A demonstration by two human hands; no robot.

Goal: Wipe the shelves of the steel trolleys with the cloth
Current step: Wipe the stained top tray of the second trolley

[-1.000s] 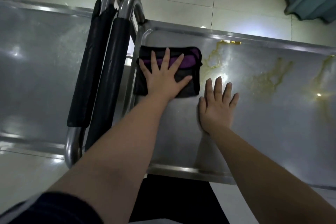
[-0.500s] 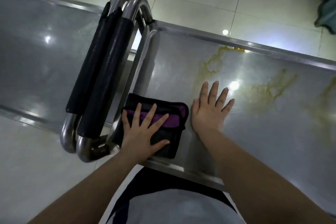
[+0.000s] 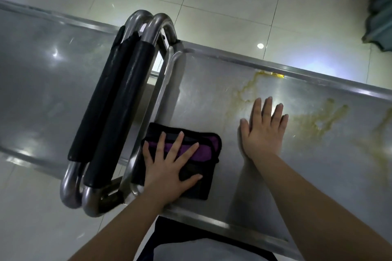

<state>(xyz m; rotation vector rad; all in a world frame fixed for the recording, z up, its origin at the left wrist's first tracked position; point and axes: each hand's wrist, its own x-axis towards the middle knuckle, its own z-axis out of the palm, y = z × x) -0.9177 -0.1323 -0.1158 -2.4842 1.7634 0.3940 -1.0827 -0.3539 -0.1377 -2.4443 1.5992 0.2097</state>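
A folded black and purple cloth (image 3: pixel 209 150) lies at the near left corner of the right steel trolley's top shelf (image 3: pixel 212 99). My left hand (image 3: pixel 169 167) presses flat on the cloth with fingers spread. My right hand (image 3: pixel 263 131) rests palm down on the bare steel to the right of the cloth, fingers apart, holding nothing. Yellowish stains (image 3: pixel 314 121) streak the shelf beyond and to the right of my right hand, with a bright yellow blob (image 3: pixel 273 74) at the far rim.
A second steel trolley's shelf (image 3: pixel 42 82) lies to the left. Two tubular handles with black grips (image 3: pixel 112 112) stand side by side between the shelves. Pale floor tiles (image 3: pixel 222 10) surround them. A teal object (image 3: pixel 379 25) sits at the far right.
My left hand drew the cloth from the far left corner to the near left corner of the shelf. My right hand stayed flat on the steel.
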